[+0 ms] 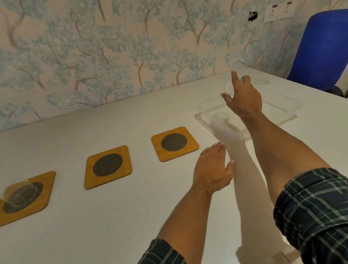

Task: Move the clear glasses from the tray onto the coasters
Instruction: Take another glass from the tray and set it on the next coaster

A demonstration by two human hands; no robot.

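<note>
Three wooden coasters with dark mesh centres lie in a row on the table. The left coaster (pixel 39 195) carries a clear glass (pixel 21 194). The middle coaster (pixel 107 167) and the right coaster (pixel 175 143) are bare. A clear plastic tray (pixel 279 116) sits at the right and holds a clear glass (pixel 220 116) near its left end. My right hand (pixel 244 100) reaches over the tray, thumb and fingers around a faint, blurred clear glass (pixel 230 85). My left hand (pixel 212 168) hovers flat near the tray's front corner, holding nothing.
A faint clear round rim (pixel 260 82) shows beyond my right hand, near the table's far right corner. A blue chair (pixel 325 47) stands past that corner. The patterned wall runs along the table's far edge.
</note>
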